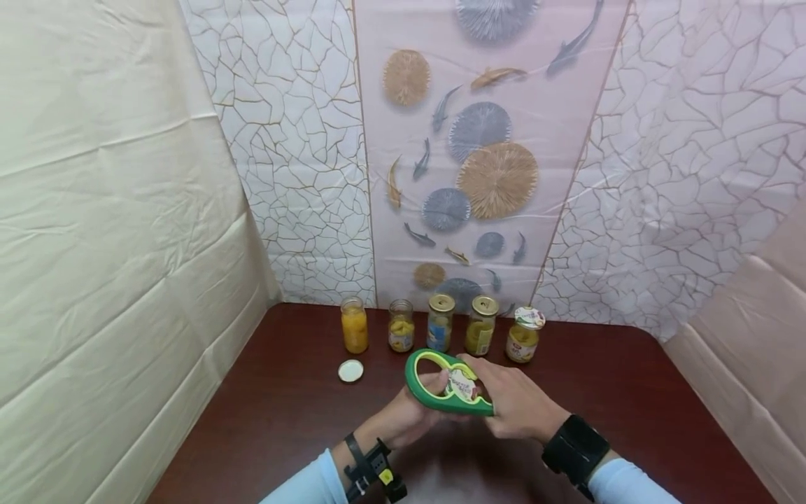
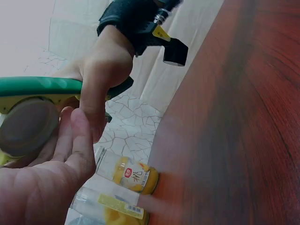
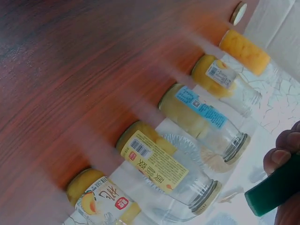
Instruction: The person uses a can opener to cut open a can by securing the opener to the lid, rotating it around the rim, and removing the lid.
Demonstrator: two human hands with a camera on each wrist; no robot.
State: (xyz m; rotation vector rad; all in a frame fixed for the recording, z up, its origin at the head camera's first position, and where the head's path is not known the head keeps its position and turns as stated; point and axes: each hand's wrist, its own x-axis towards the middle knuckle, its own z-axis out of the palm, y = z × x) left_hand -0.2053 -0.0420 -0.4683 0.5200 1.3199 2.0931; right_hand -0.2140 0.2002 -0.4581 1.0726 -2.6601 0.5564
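So the green opener (image 1: 448, 404) is up in the air over the dark wood surface (image 1: 598, 381), in front of the row of jars (image 1: 439, 330), with the right hand (image 1: 516, 395) clamped round one end, fingers curled on it. The left hand (image 1: 409, 413) is under the other side and seems to be pinching the printed lid (image 1: 462, 385), thumb near its rim and fingers beneath. My guess is the opener's light, stiff plastic with a grippier yellow lining round the holes, so not fragile and not much of a slip risk; I'd hold it by that solid outer end and leave the holes clear. The lid's probably thin metal, light and a bit slick, maybe wet with syrup, so I'd pinch it at the edge rather than flat across the face. Stuff I can't make out: whether the lid is actually seated against the yellow lining or just sitting behind it, what the tiny print says, and how the left thumb meets the lid, since it's hidden in the left wrist view, where the lid's underside is just a dim disc. The right wrist view only catches the opener's end and a few fingers, the rest is cut off.
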